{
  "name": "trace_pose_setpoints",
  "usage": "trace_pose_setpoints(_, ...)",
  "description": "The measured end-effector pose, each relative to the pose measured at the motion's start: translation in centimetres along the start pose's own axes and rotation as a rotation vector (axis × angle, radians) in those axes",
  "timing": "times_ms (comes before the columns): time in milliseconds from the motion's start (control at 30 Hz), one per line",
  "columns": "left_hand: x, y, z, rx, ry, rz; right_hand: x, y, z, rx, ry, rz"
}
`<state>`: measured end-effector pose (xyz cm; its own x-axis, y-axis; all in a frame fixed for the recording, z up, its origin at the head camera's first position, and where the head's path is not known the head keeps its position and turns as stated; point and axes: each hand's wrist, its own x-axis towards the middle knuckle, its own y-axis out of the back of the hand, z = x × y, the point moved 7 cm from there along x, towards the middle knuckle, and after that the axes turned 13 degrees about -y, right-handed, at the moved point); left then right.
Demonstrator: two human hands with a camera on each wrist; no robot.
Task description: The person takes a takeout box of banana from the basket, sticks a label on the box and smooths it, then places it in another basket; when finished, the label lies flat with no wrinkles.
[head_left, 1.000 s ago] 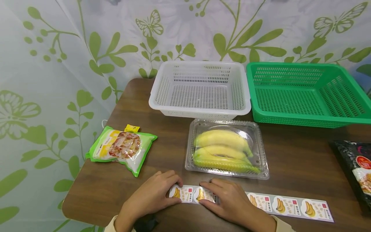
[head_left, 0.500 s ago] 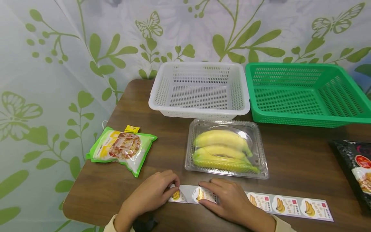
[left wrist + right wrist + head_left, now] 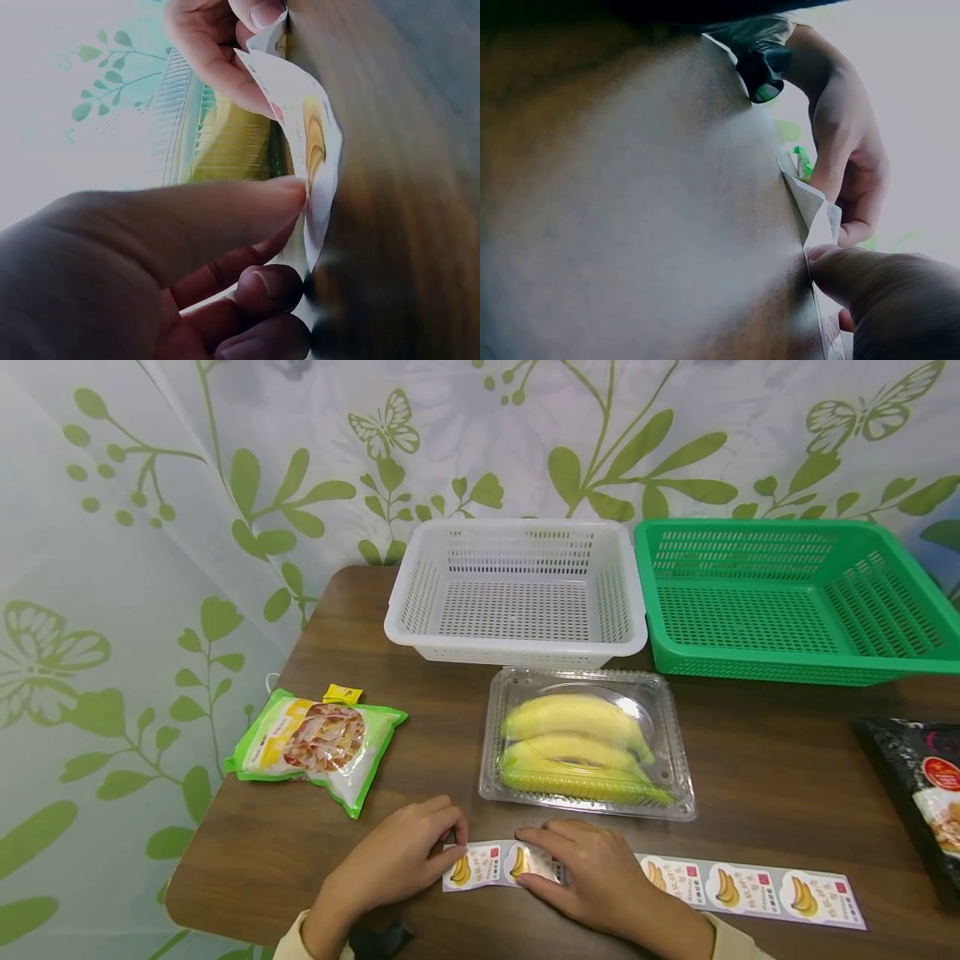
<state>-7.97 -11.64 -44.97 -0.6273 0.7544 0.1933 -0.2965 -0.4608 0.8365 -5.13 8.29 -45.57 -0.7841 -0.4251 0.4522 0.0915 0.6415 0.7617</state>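
A strip of banana-printed stickers (image 3: 741, 890) runs along the table's near side, with round banana pictures and lettering on a pale backing. My left hand (image 3: 401, 852) pinches the strip's left end between thumb and fingers. In the left wrist view, that end sticker (image 3: 319, 142) curves up off the wood under the thumb. Farther right, my right hand (image 3: 600, 881) holds the strip, thumb on the near edge and fingers on the far edge, covering its middle. Just beyond lies a clear lidded box (image 3: 678, 777) with bananas (image 3: 573, 718) inside.
At the back, a white basket (image 3: 517, 647) and a green basket (image 3: 772, 664) stand side by side. A green-edged food bag (image 3: 322, 739) and a small yellow packet (image 3: 342, 693) lie left. A black bag (image 3: 930, 793) lies at the right edge.
Half a second ago the end sticker was bent over, baring grey backing; now its full face shows again. The strip's left end sits slightly nearer and tilted. My right hand has stayed in place.
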Motion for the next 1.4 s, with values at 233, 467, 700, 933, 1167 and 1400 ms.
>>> trace_pose_setpoints(233,-0.1,-0.2,0.3,-0.017,0.01,-0.03,0.0,-0.2,0.0,-0.018,-0.019,-0.019)
trace_pose_setpoints(467,-0.4,0.1,0.6,0.015,0.019,-0.073,0.0,-0.2,0.1,-0.021,-0.015,-0.019)
trace_pose_setpoints(700,-0.7,1.2,1.0,-0.005,0.021,-0.045,0.1,-0.1,0.1,-0.018,0.004,-0.006)
trace_pose_setpoints(933,-1.0,2.5,2.7,-0.11,-0.05,-0.031,0.0,-0.1,0.0,-0.015,-0.001,-0.005)
trace_pose_setpoints(1167,-0.6,4.8,3.5,-0.158,-0.099,0.051,-0.1,0.0,0.2,-0.031,0.001,-0.006)
trace_pose_setpoints(1400,1.8,5.9,2.3,-0.174,-0.11,0.048,-0.3,0.3,-0.2,0.017,0.021,0.023)
